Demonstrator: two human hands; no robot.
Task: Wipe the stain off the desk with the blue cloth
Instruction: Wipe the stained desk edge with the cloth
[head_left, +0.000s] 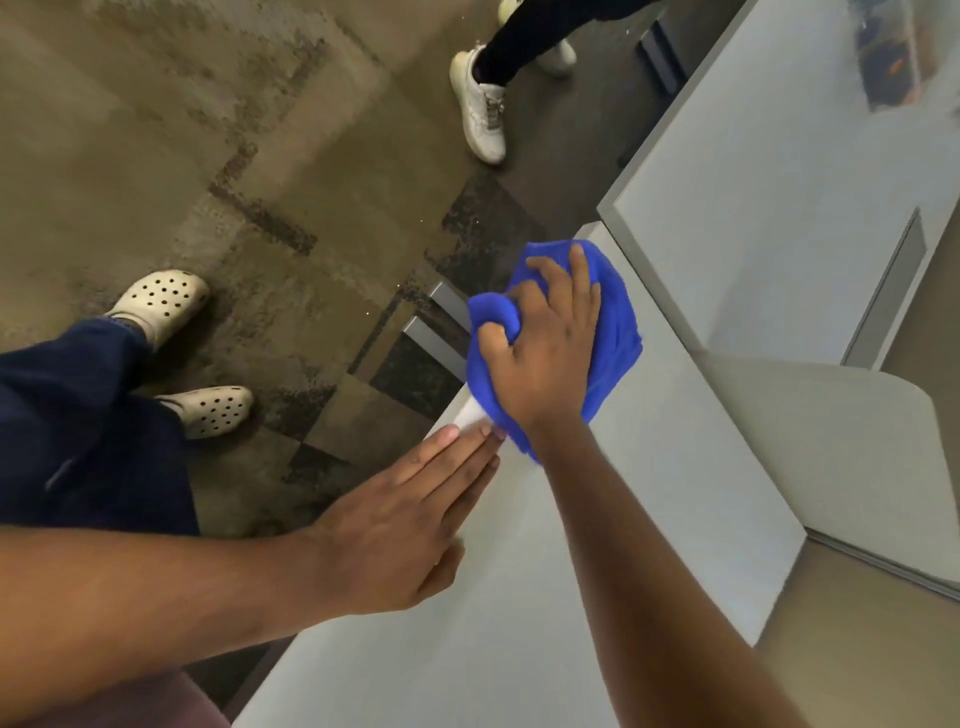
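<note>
— Hands first: where are they?
— Right hand (545, 353) lies spread on the bunched blue cloth (615, 332), thumb tucked into a fold, pressing it onto the desk (597, 519) at its far left corner. Left hand (410, 525) lies flat, fingers together, on the left edge, fingertips just beside the cloth.
— Any stain?
— Cannot tell.
— Around it?
— A grey partition (753, 182) along the far edge; a person's white sneaker (483, 111) on the carpet (182, 130) beyond; cream clogs (161, 301) nearer.

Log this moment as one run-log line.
phase: wiping | right hand: pressing blue cloth on desk | left hand: flat on desk edge | stain: not visible
</note>
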